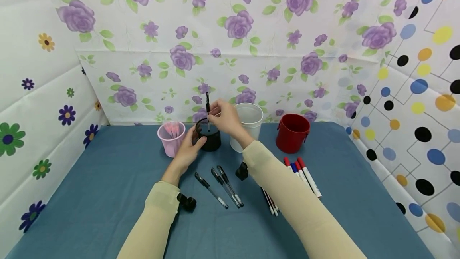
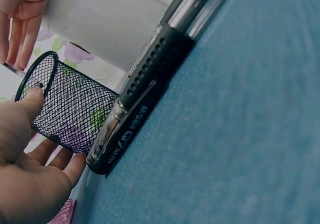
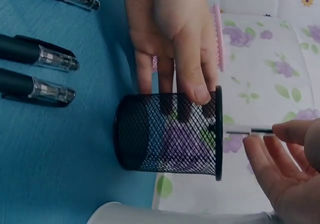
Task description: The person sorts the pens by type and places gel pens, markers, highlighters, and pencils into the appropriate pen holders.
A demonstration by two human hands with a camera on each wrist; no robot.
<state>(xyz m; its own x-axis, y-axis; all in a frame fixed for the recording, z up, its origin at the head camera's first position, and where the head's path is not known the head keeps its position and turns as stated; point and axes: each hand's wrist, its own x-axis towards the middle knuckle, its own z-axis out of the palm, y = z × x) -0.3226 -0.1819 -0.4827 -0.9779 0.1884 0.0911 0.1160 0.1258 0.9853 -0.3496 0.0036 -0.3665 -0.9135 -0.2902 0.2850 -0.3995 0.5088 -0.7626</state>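
Note:
My left hand (image 1: 185, 150) grips a black mesh pen cup (image 1: 211, 142) from its left side, thumb in front. In the right wrist view the cup (image 3: 170, 134) shows its open rim, with the left thumb against the mesh. A black-capped gel pen (image 1: 207, 103) stands upright, pinched between the thumb and fingers of my right hand (image 1: 228, 119). The pen's lower end is at the mouth of the mesh cup. Nearest on the cloth lie several similar black gel pens, one apart (image 1: 211, 190) and two side by side (image 1: 227, 187).
Left of the mesh cup stands a pink cup (image 1: 171, 146) holding pink-topped items. A white cup (image 1: 249, 117) stands behind the right wrist, and a red bucket (image 1: 292, 137) farther right. Red and blue capped markers (image 1: 310, 179) and thin pencils (image 1: 270, 203) lie by the right sleeve.

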